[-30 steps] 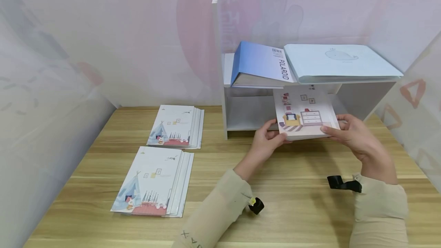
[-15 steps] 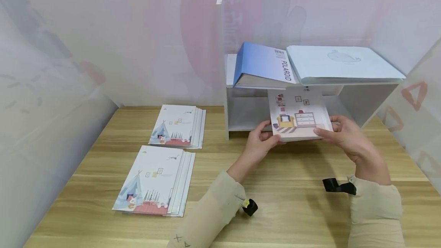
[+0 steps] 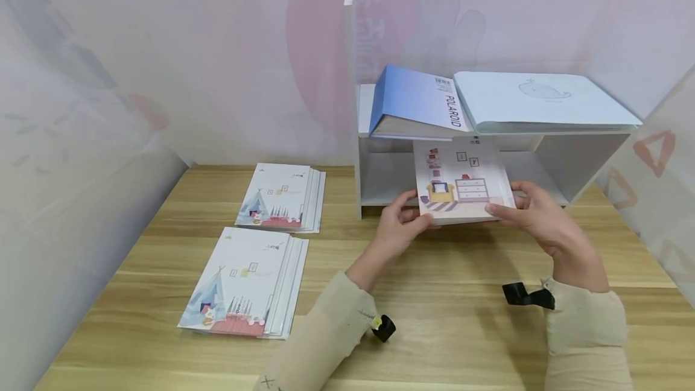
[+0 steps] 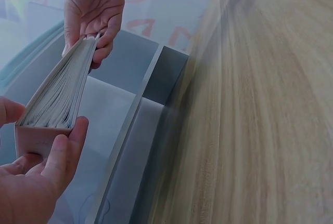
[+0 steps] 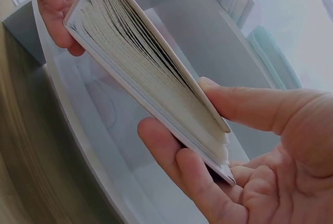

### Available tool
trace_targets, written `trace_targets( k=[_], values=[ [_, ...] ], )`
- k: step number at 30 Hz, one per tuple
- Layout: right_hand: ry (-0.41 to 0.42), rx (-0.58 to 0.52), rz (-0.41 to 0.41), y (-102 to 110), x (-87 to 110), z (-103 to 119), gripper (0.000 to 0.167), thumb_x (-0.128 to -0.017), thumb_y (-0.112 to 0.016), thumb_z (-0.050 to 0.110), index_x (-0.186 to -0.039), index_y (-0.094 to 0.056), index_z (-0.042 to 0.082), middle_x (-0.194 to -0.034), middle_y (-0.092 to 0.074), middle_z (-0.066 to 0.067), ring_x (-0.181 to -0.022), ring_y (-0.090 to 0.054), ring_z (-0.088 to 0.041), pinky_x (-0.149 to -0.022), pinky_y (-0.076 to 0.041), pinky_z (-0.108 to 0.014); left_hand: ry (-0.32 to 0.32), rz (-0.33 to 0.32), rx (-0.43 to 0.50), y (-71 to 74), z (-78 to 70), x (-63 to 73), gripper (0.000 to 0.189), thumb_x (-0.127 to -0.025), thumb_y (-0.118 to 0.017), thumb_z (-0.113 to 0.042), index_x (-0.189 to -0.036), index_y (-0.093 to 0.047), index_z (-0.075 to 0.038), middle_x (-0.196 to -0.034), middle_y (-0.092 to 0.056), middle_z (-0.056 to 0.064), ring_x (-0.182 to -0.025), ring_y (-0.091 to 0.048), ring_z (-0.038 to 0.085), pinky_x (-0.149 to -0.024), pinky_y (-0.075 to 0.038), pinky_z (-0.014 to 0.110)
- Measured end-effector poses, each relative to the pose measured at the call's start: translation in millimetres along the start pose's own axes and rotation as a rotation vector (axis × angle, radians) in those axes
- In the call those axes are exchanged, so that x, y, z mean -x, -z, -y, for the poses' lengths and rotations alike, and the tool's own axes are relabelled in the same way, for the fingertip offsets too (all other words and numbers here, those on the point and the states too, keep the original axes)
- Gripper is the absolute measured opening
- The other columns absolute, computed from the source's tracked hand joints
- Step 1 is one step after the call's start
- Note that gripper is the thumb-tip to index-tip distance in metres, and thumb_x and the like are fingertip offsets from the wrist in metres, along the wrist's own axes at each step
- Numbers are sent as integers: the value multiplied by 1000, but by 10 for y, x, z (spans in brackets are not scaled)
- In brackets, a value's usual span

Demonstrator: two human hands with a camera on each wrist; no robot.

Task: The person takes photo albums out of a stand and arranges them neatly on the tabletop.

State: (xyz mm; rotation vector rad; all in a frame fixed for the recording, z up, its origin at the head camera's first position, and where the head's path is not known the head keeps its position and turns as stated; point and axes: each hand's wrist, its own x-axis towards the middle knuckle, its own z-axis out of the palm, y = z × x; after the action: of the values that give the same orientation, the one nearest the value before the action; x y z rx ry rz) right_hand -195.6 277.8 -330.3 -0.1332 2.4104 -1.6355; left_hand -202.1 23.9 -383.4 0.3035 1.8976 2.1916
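Observation:
Both hands hold a thick white photo album (image 3: 461,189) with a printed armchair and drawers on its cover. It lies tilted at the opening of the shelf's lower compartment, its far end under the upper board. My left hand (image 3: 395,228) grips the near left corner, thumb on top; in the left wrist view its fingers wrap the spine end. At the near right corner my right hand (image 3: 534,216) pinches the covers, thumb above and fingers below. The right wrist view shows the album's page edges (image 5: 140,68) fanned slightly between the covers.
On the white shelf (image 3: 388,177) lie a blue "POLAROID" album (image 3: 415,101) and a pale blue whale album (image 3: 548,101). A tall side panel (image 3: 350,77) rises at its left. Two stacks of white tent-print albums, the rear (image 3: 274,198) and the front (image 3: 233,282), lie on the wooden table (image 3: 434,343).
Both hands have slid the album leftward along the lower compartment's opening, keeping their grip. The stacks and the albums on top stay in place; the head view shifts slightly.

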Motion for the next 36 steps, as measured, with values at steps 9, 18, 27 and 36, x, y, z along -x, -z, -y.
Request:
trace_targets(
  k=[9,18,27,36],
  values=[
    [7,24,8,-58,17,84,70,-97,-64,13,-142,-18,-15,-91,-73,3,-83,-75,-14,-78,-54,-19,9,-8,-7,76,-56,70,56,-94,-61,-2,-147,-43,-7,-117,-68,28,-99,-72,32,-95,-56,35],
    [31,23,61,-130,8,97,67,-97,-63,10,-140,-19,-16,-96,-75,-3,-84,-75,-15,-81,-54,-21,12,0,-33,161,-94,142,59,-94,-61,-2,-148,-42,-10,-117,-68,27,-104,-69,41,-97,-54,41],
    [34,23,88,-194,1,124,63,-97,-64,8,-138,-22,-15,-102,-74,-12,-87,-76,-24,-83,-55,-24,4,-1,-113,247,-131,223,59,-94,-63,-7,-148,-40,-9,-117,-69,26,-105,-69,36,-87,-55,35],
    [38,14,109,-325,-16,96,53,-96,-64,5,-130,-28,-12,-94,-76,-8,-80,-76,-22,-84,-52,-24,7,15,-122,360,-133,302,55,-94,-60,-3,-145,-41,-8,-123,-64,27,-103,-68,24,-96,-54,48]
  ],
)
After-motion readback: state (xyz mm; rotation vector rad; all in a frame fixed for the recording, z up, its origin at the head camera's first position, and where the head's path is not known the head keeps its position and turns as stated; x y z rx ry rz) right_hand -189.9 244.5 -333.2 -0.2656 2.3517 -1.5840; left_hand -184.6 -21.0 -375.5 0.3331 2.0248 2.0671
